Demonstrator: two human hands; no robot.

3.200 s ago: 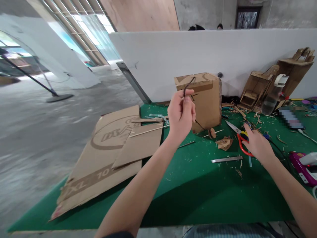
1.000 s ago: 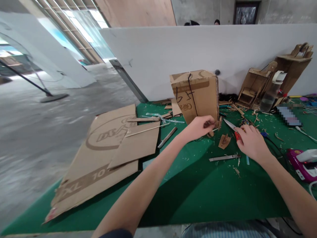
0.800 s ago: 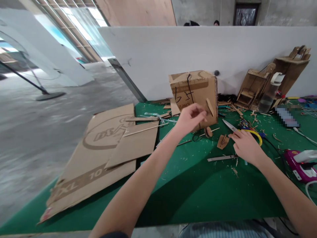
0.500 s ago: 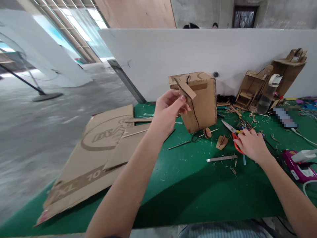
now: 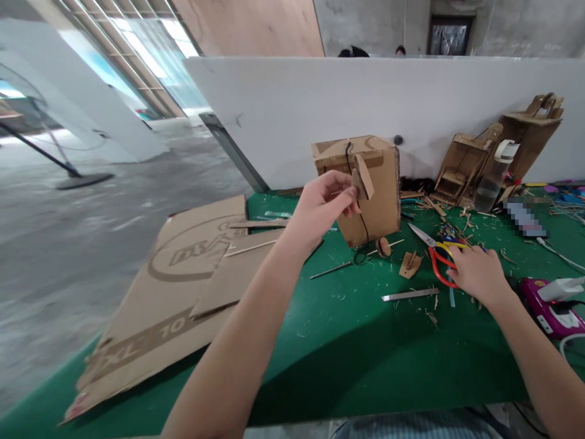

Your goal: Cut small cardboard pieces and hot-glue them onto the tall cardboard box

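Observation:
My left hand point(image 5: 326, 198) is raised over the table, pinching a small folded piece of cardboard point(image 5: 364, 178) between thumb and fingers. Behind that piece stands a cardboard box point(image 5: 381, 204) with a black cord down its front. My right hand point(image 5: 479, 271) is closed at the handles of a pair of scissors point(image 5: 442, 268), which lie on the table with blades pointing away to the left. The fingertips are partly hidden. Left of the scissors are a small cardboard piece point(image 5: 410, 264) and a round cardboard wheel on a stick point(image 5: 382, 246). A flat metal strip point(image 5: 410, 294) lies nearer me.
Large cardboard sheets point(image 5: 183, 262) cover the table's left side. A thin rod point(image 5: 329, 271) lies mid-table. Toward the right are a water bottle point(image 5: 493, 177), a phone point(image 5: 525, 218), a purple power strip point(image 5: 551, 311) and cardboard models point(image 5: 466, 161). A white partition point(image 5: 283, 116) stands behind.
My left hand has moved right and turned the cardboard piece to a steeper angle before the box. My right hand has shifted slightly right, baring more of the scissors' handles.

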